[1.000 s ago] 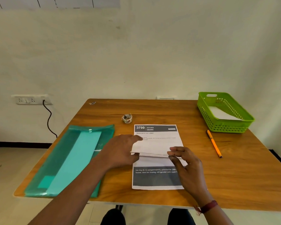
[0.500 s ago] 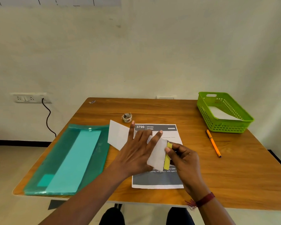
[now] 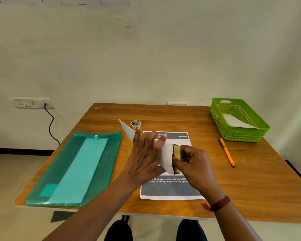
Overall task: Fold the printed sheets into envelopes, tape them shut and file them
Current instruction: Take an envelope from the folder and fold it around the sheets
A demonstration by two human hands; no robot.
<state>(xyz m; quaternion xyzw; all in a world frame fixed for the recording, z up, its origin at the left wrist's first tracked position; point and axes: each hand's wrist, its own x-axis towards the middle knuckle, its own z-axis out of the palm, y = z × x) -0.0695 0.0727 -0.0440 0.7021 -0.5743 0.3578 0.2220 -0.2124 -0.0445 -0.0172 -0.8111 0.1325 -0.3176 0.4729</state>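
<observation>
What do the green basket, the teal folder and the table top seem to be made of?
Green basket: moulded plastic, slightly glossy; uniform colour, walls pierced in a regular grid. Teal folder: thin translucent plastic, shiny; a sheet shows through it. Table top: wood or wood-look laminate, satin; grain streaks show, but which it is stays unclear.

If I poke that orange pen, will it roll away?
Probably, if poked from the side: the pen looks slim and round and lies flat on the smooth table. It looks thin, so it is likely light and easy to lift. Poked on its tip, it would more likely slide or spin.
</observation>
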